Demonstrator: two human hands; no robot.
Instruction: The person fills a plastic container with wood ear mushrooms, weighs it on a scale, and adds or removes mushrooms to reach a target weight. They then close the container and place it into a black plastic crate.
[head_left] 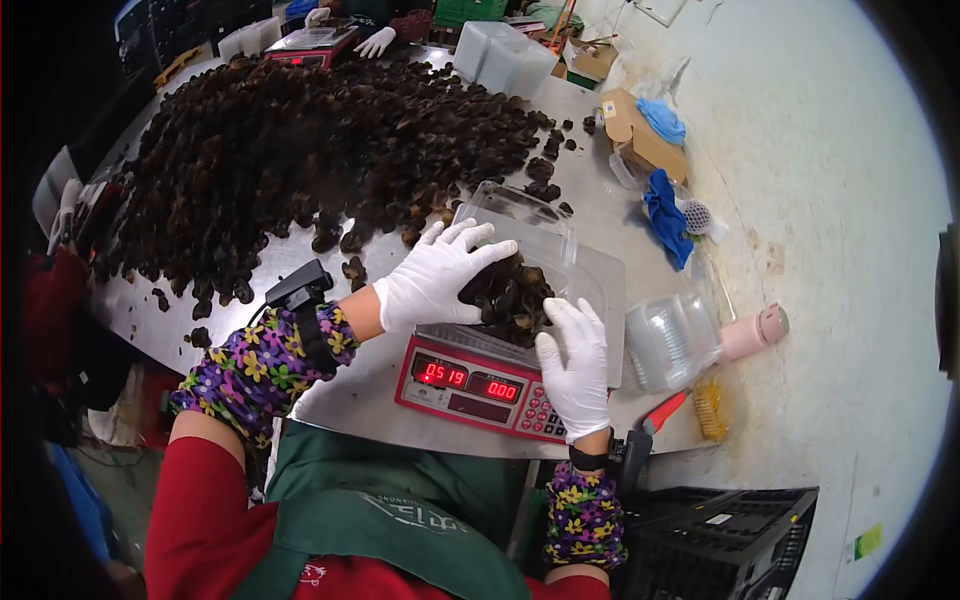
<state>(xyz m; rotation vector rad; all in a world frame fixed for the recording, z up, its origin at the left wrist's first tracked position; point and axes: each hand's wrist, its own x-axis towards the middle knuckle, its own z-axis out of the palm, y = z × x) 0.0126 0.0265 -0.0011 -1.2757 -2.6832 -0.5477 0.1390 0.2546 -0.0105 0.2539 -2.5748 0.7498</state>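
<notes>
Dark wood ear mushrooms [512, 300] fill a clear plastic box on top of a red digital scale [425, 392], whose lit display reads 0.519. The box's clear lid [520, 210] stands hinged up on its far side. My left hand [432, 278], in a white glove, reaches over the left of the mushrooms with fingers spread and thumb at their near edge. At the right side of the box is my right hand [576, 365], also gloved, its fingers stretched out and touching the mushrooms' edge. Neither hand is closed around anything.
A large heap of wood ear mushrooms [300, 150] covers the metal table's far left. Clear boxes [670, 340], a pink bottle [755, 333], a yellow brush [711, 410] and a blue cloth [668, 218] lie right. Across the table, a co-worker's gloved hand [376, 42] is near another scale.
</notes>
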